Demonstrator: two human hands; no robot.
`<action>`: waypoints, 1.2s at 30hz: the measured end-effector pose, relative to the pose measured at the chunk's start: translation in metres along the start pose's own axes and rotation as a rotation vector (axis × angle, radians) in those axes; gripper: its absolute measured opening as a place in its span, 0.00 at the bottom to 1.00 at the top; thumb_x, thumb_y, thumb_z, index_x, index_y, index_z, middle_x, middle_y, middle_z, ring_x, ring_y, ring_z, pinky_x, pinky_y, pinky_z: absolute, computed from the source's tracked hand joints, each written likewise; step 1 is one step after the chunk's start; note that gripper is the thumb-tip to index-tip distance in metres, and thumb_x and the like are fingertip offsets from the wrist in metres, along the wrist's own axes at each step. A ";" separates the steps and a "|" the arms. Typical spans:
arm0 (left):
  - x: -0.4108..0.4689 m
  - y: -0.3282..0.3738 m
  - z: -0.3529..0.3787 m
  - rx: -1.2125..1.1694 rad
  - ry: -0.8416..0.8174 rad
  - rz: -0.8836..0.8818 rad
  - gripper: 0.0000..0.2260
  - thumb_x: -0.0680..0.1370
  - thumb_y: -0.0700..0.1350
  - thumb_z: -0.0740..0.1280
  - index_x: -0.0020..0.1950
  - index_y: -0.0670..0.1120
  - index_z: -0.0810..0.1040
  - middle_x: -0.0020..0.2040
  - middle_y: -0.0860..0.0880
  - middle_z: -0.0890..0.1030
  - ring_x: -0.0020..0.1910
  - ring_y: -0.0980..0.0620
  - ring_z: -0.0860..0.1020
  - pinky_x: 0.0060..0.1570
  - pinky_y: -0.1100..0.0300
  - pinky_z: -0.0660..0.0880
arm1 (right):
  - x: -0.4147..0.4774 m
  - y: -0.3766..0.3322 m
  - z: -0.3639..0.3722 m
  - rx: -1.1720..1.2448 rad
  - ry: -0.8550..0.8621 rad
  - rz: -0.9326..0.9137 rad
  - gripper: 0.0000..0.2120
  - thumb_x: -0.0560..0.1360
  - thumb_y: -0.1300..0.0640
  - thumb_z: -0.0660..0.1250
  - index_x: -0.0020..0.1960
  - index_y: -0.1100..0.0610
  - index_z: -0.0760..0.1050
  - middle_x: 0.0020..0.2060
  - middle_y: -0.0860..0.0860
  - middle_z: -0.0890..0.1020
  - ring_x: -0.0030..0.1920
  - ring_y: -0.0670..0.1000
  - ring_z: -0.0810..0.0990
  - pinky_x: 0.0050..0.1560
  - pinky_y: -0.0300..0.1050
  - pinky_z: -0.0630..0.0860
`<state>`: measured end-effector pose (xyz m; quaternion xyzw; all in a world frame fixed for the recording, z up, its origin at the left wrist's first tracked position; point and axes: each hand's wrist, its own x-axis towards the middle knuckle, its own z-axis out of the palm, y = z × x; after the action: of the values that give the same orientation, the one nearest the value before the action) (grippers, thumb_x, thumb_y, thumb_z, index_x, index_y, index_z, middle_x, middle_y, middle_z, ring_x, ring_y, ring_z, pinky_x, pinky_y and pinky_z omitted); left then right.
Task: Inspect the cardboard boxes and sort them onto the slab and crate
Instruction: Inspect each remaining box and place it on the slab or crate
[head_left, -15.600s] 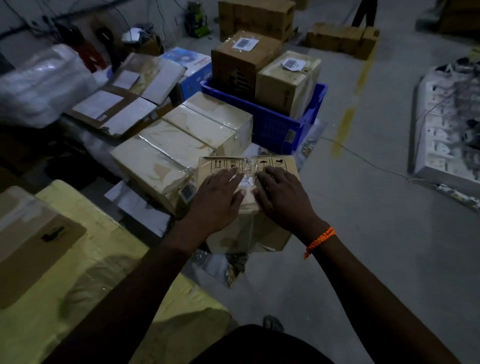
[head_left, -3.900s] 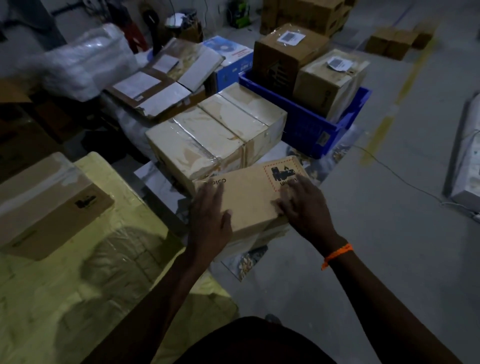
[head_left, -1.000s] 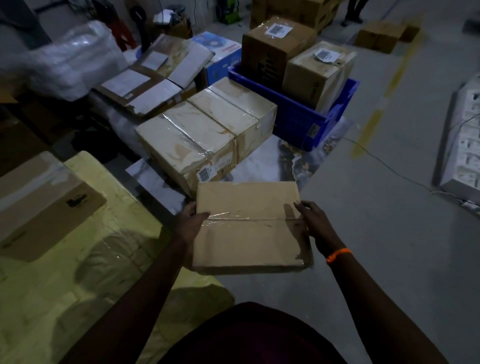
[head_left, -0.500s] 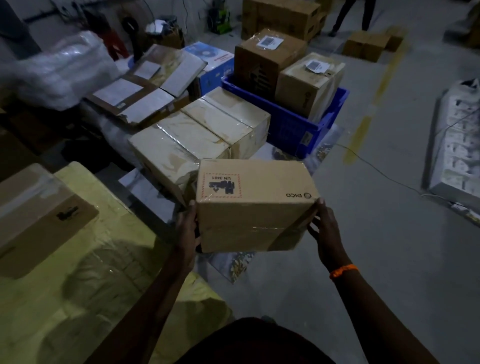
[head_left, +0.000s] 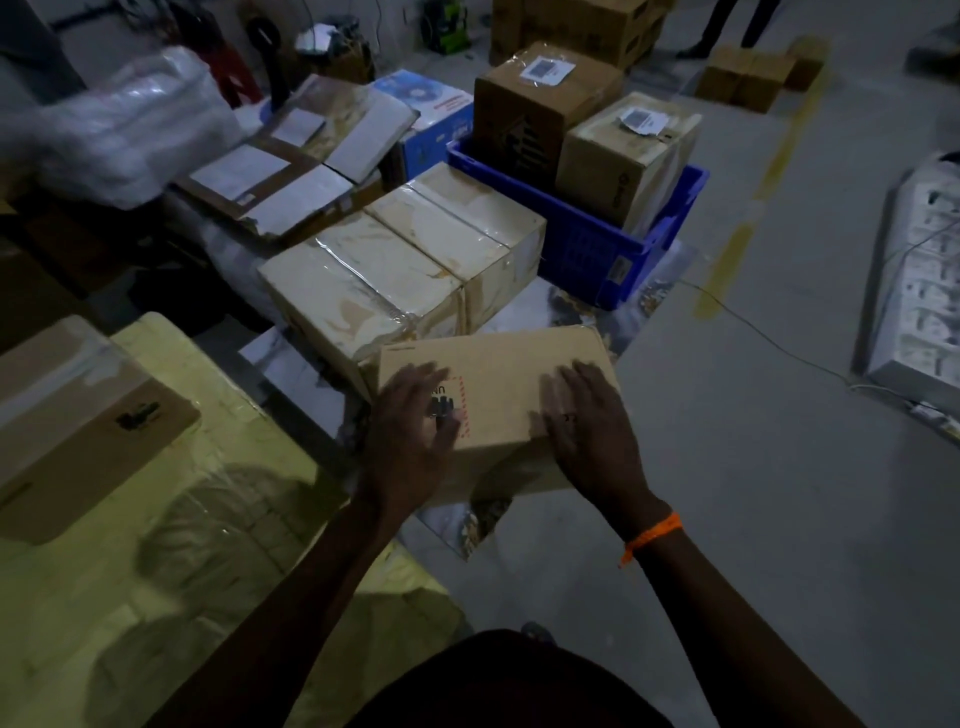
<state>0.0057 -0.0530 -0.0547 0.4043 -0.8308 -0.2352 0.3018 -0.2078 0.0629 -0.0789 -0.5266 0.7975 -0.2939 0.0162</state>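
Dim warehouse w/ grey concrete floor (head_left: 753, 519), lighting poor so far details are murky. Both hands lie flat, fingers spread, on top of one cardboard box (head_left: 498, 384): left hand (head_left: 410, 441) covers most of a red-dashed printed label, only "UN" readable; right hand (head_left: 587, 426) sits on the box's right part, orange band at the wrist. Not gripping, just pressing palms down. That box rests on the marbled slab (head_left: 576, 306), whose face is mostly hidden under boxes; only patches show beyond & below the hands. Just beyond the left hand, touching the box, 3 taped boxes (head_left: 405, 260) stand in a row on the slab. Farther out, beyond the right hand, a blue crate (head_left: 597, 244) holds 2 boxes (head_left: 587, 119), each w/ a white sticker, text too small to read. Left of the hands: yellow wrapped surface (head_left: 208, 545) w/ 1 brown box (head_left: 78, 421), cut off at frame edge. Far left a white plastic-wrapped bundle (head_left: 130, 124), blurred. Top right, a person's legs only, cropped.
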 end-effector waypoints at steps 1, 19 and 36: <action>0.008 0.003 0.007 0.097 -0.106 0.073 0.25 0.81 0.55 0.61 0.76 0.49 0.68 0.76 0.48 0.69 0.76 0.48 0.64 0.73 0.51 0.62 | 0.009 -0.008 0.003 -0.037 -0.105 -0.053 0.30 0.83 0.46 0.60 0.80 0.61 0.64 0.79 0.61 0.66 0.79 0.60 0.62 0.76 0.59 0.62; 0.014 -0.009 0.031 0.499 -0.432 0.217 0.36 0.83 0.65 0.39 0.80 0.43 0.61 0.80 0.43 0.61 0.79 0.44 0.61 0.76 0.43 0.59 | 0.024 -0.024 0.018 -0.227 -0.388 -0.115 0.38 0.80 0.36 0.35 0.85 0.54 0.49 0.84 0.52 0.50 0.84 0.54 0.47 0.81 0.57 0.48; -0.036 -0.045 0.016 0.502 -0.224 0.285 0.36 0.80 0.62 0.58 0.81 0.42 0.58 0.81 0.43 0.59 0.80 0.45 0.58 0.76 0.43 0.59 | -0.035 0.025 0.010 -0.250 -0.088 -0.140 0.32 0.83 0.43 0.58 0.83 0.56 0.58 0.82 0.53 0.59 0.82 0.51 0.54 0.80 0.54 0.52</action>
<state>0.0359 -0.0467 -0.1051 0.3171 -0.9393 -0.0211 0.1292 -0.2095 0.0947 -0.1089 -0.5911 0.7879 -0.1692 -0.0350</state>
